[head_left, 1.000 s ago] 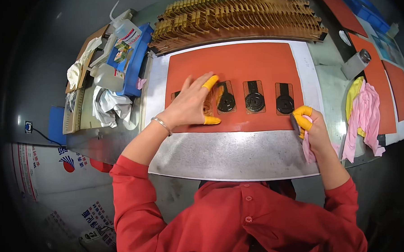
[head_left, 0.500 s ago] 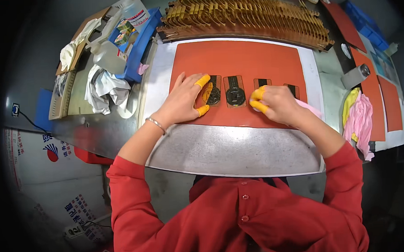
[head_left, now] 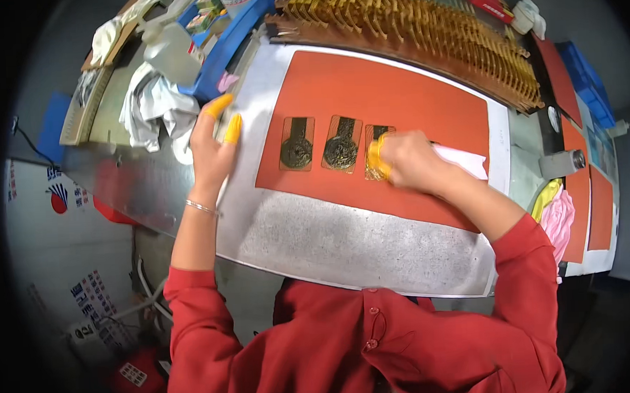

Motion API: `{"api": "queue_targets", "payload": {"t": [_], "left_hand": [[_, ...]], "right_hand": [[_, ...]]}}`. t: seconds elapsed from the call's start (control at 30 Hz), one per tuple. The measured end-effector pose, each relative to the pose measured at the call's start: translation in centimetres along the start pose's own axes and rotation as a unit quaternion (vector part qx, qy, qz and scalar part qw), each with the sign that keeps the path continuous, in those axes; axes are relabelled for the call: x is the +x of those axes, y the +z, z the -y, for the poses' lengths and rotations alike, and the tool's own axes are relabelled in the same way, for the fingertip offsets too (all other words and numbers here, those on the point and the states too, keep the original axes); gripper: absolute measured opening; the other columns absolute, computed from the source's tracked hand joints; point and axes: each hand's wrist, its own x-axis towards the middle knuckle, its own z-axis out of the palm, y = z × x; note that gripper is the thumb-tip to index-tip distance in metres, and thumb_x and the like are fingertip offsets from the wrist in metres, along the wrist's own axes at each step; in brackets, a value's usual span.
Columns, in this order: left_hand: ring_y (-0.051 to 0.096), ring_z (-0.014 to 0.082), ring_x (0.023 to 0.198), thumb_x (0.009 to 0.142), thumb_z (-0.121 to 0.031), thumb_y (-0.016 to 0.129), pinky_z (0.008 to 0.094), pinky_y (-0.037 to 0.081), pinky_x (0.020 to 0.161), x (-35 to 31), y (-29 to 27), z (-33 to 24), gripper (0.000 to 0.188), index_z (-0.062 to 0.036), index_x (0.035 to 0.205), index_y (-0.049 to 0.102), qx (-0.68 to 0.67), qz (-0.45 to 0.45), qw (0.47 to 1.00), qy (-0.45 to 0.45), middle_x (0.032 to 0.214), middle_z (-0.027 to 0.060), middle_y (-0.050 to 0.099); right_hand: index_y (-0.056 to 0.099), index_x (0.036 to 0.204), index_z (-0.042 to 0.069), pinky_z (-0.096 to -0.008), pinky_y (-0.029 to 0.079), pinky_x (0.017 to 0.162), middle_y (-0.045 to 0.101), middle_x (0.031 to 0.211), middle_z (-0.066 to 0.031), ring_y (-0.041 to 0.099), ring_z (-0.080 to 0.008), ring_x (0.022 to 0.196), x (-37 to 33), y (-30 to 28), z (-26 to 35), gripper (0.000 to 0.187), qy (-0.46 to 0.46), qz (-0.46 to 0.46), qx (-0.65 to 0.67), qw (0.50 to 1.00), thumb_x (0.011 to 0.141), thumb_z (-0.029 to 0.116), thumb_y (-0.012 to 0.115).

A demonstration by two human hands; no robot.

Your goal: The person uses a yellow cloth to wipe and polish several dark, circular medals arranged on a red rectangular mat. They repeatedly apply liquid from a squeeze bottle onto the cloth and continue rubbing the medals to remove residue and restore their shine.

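My left hand is raised by the left edge of the work board, its yellow-capped fingers apart and nothing in them. On the orange mat lie flat rectangular plates, each with a dark round relief and a dark band: a left one, a middle one and a third. Bent over the third plate, my right hand has its yellow-capped fingers pressed together on its lower part. Whatever they pinch is hidden. A pale pinkish cloth or sheet sticks out behind this hand.
A long rack of curved gold-coloured pieces stands along the back. At left are a blue tray, a translucent bottle and white cloths. A grey cylinder and a pink cloth lie at right.
The view has turned. My left hand has come off the left plate and moved left. My right hand now bends over the third plate, which shows a golden sheen under the fingers.
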Motion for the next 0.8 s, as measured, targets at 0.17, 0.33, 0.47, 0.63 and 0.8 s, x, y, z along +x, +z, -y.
{"api": "queue_targets", "payload": {"t": [0.17,0.33,0.47,0.63,0.8], "left_hand": [[0.059,0.0243,0.100,0.080,-0.001,0.063,0.0308,0.044,0.087,1.2,0.3,-1.3,0.030,0.0007,0.109,0.060,-0.006,-0.026,0.996,0.082,0.105,0.0127,0.063],[0.056,0.0244,0.102,0.081,-0.006,0.065,0.0333,0.042,0.088,0.0,-3.8,-0.4,0.037,0.0001,0.116,0.056,0.004,-0.184,0.978,0.099,0.111,0.0116,0.058],[0.043,0.0263,0.120,0.082,-0.013,0.067,0.0369,0.031,0.101,3.2,-6.1,1.9,0.060,0.0018,0.133,0.038,-0.035,-0.323,0.944,0.048,0.128,0.0151,0.046],[0.038,0.0272,0.128,0.081,-0.023,0.071,0.0348,0.028,0.107,7.9,-5.5,5.5,0.074,0.0035,0.137,0.030,-0.013,-0.236,0.971,-0.021,0.136,0.0194,0.041],[0.047,0.0340,0.119,0.069,-0.034,0.080,0.0375,0.038,0.099,9.8,-4.4,6.0,0.092,0.0068,0.134,0.030,-0.103,-0.169,0.978,-0.062,0.128,0.0249,0.046]], "right_hand": [[0.058,0.069,0.005,-0.0456,0.045,0.054,0.059,0.068,-0.0145,0.058,-0.0340,0.062,1.5,-0.5,-0.8,0.010,0.036,0.003,-0.025,0.999,0.074,0.013,0.061],[0.060,0.074,0.004,-0.0394,0.046,0.055,0.057,0.065,-0.0125,0.058,-0.0288,0.061,0.0,-1.5,3.3,0.008,-0.034,0.077,0.042,0.996,0.076,0.011,0.063],[0.062,0.081,0.002,-0.0331,0.044,0.055,0.059,0.069,-0.0079,0.056,-0.0186,0.060,4.3,-6.0,4.5,0.012,0.068,-0.032,0.304,0.950,0.086,0.012,0.058],[0.060,0.090,0.004,-0.0200,0.035,0.047,0.054,0.066,0.0008,0.047,-0.0055,0.054,14.7,-10.0,5.7,0.010,0.126,-0.185,0.596,0.771,0.090,0.012,0.055],[0.060,0.095,0.007,-0.0217,0.038,0.041,0.057,0.068,0.0008,0.048,-0.0075,0.048,25.6,-7.6,3.8,0.015,-0.032,-0.096,0.816,0.569,0.093,0.017,0.050]]}}
